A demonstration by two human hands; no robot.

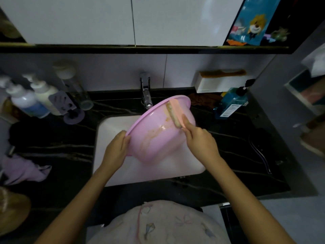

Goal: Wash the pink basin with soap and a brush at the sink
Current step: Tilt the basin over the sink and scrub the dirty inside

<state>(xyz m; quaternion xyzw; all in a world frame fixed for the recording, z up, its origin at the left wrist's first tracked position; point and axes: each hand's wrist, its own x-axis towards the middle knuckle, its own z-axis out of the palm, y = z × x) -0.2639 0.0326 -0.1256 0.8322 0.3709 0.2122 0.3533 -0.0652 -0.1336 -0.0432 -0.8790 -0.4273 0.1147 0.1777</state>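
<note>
The pink basin (154, 131) is being held tilted over the white sink (112, 125), its open side turned up and away toward the tap (146, 95). Its near-left rim is being pinched by the left hand (117, 147), whose fingers (127, 138) are closed over the edge. The brush (174, 113) is being gripped at its near end by the right hand (200, 140), the fingers (184, 120) wrapped tight around the pink handle, with the bristles being pressed against the inner wall just beyond those fingers. Brownish smears are showing on the wall between the two hands, so the scrubbing appears to be only partly done. No water can be made out running from the tap. For a good result, the bristles should be kept flat against the curve, and the basin turned a little at a time under the left fingers so every band of the wall is covered. The rim should be kept firmly pinched, since wet, soapy plastic is likely to slip.
</note>
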